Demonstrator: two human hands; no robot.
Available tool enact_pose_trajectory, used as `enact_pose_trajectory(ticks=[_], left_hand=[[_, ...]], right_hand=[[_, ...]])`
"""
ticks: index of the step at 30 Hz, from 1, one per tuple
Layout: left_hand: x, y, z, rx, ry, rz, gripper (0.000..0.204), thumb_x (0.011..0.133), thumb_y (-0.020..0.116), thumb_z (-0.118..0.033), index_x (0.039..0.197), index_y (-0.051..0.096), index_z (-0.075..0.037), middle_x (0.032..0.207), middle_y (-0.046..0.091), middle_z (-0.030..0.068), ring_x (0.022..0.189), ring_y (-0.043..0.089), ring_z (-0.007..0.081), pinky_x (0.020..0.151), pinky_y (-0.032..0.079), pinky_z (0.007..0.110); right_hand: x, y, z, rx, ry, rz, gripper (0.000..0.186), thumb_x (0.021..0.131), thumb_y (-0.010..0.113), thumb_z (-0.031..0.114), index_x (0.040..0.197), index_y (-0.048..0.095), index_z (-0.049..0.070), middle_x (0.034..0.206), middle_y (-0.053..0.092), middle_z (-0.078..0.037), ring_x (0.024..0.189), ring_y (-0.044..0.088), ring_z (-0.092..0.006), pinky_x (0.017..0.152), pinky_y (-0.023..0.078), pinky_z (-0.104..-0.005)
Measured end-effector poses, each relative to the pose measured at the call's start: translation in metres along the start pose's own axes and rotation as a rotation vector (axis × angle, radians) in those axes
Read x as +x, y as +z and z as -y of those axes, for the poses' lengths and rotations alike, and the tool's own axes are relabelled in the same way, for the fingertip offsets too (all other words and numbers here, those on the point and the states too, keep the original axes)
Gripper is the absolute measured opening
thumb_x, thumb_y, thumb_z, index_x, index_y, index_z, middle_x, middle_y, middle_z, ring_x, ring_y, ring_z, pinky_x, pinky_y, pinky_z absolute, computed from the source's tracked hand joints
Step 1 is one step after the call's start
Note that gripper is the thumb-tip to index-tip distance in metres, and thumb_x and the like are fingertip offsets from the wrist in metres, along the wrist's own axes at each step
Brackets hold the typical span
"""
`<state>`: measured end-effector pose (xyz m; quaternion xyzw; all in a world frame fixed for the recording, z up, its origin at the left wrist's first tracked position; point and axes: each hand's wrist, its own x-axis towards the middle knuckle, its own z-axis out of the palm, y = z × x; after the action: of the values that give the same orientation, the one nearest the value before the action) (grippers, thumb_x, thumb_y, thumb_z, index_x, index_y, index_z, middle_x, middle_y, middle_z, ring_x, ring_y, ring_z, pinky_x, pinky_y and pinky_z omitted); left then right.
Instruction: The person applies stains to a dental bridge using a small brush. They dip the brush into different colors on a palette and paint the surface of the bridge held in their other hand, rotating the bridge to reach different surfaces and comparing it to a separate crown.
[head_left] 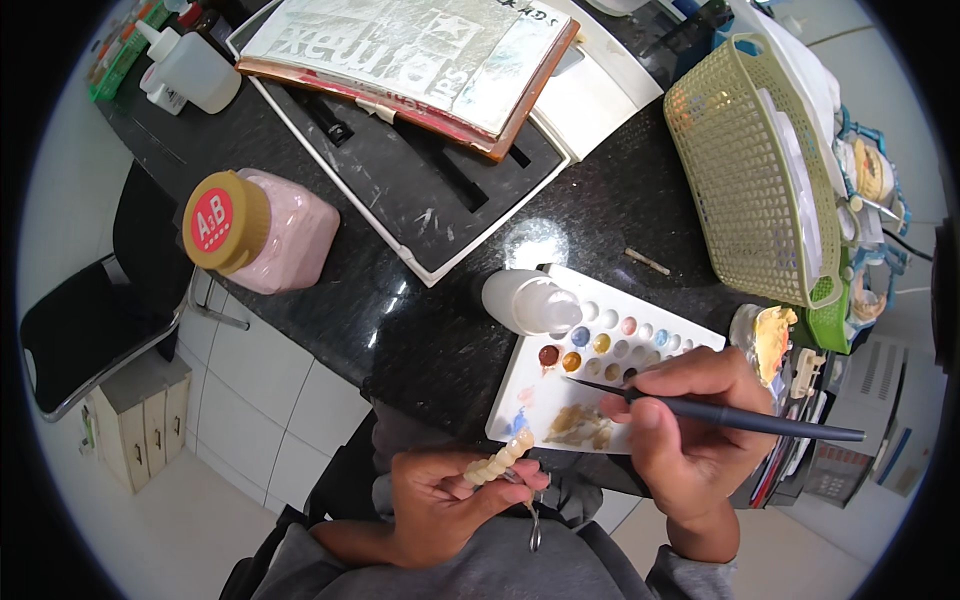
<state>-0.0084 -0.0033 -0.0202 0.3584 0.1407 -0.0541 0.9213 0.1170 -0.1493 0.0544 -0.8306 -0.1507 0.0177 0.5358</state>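
My left hand, low in the middle, has its fingers closed round a dental bridge, a curved row of cream-coloured teeth. A metal instrument with a looped handle, perhaps forceps, hangs below those fingers; how it joins the bridge is hidden. Pinched in my right hand is a thin dark paintbrush, its fine tip pointing left over a white palette. The palette's wells hold brown, ochre, blue and pink colours, with blue and brownish smears nearer me. I cannot tell whether the tip touches the palette.
A translucent bottle stands at the palette's far left corner. Left of it is a pink jar with a gold lid. Farther back, a worn book lies on a dark tray. A basket and dental models are at right.
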Motion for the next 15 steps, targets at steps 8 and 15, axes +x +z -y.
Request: enact_pose_trajectory(ticks=[8,15], left_hand=[[0.000,0.004,-0.003,-0.049,-0.061,-0.052,0.019,0.083,0.064,0.005,0.100,0.060,0.014,0.098,0.064,0.0227,0.090,0.066,0.0271,0.082,0.056,0.034],[0.005,0.007,-0.009,0.005,-0.045,-0.054,0.016,0.083,0.064,0.004,0.096,0.061,0.013,0.098,0.065,0.0212,0.090,0.066,0.0248,0.082,0.056,0.032]], right_hand=[[-0.044,-0.002,0.011,0.185,-0.127,-0.080,0.031,0.085,0.067,0.030,0.089,0.049,0.004,0.073,0.053,-0.010,0.047,0.056,-0.0135,0.043,0.045,-0.0209],[-0.062,0.017,-0.004,0.126,-0.348,-0.037,0.023,0.064,0.076,0.001,0.083,0.062,-0.002,0.075,0.064,-0.014,0.062,0.067,-0.0244,0.051,0.055,-0.0279]])
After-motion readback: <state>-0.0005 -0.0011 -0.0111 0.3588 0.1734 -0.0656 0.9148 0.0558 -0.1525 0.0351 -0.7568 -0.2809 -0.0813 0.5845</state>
